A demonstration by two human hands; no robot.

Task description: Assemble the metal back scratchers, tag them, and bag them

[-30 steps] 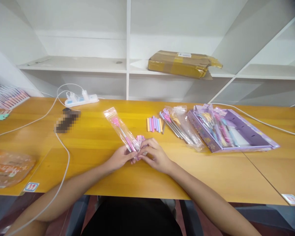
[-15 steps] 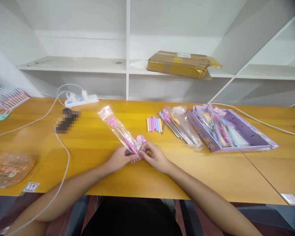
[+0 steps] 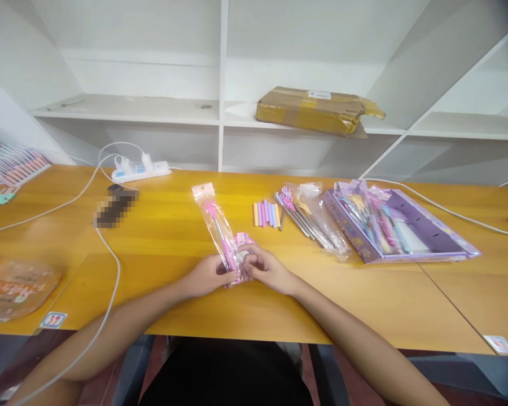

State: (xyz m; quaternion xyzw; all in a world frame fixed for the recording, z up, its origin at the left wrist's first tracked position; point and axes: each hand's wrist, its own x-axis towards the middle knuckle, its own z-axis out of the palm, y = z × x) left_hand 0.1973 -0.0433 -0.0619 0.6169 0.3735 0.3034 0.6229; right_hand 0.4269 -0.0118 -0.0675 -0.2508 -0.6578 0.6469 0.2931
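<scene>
A pink back scratcher [image 3: 221, 237] lies inside a clear plastic bag, its clawed head pointing away from me and its handle toward me. My left hand [image 3: 211, 275] is closed on the handle end through the bag, thumb on top. Right beside it, my right hand [image 3: 267, 270] has curled fingers, with thumb and index finger at a small pink printed packet [image 3: 242, 239]. Part of that packet is hidden under my fingers. Short pastel handle grips [image 3: 266, 214] sit in a row beyond my hands. Loose back scratchers [image 3: 298, 211] with metal rods lie to their right.
A purple tray [image 3: 358, 239] holding bagged back scratchers stands at the right, beside clear bags [image 3: 338, 239]. At the back left is a power strip [image 3: 141, 171] with white cables. A cardboard box [image 3: 313, 110] rests on the shelf. An orange bag [image 3: 19, 287] lies left.
The bagged back scratcher has swung more upright, its head end moving right. Both hands stay close together, and the right fingers have shifted slightly at the pink packet.
</scene>
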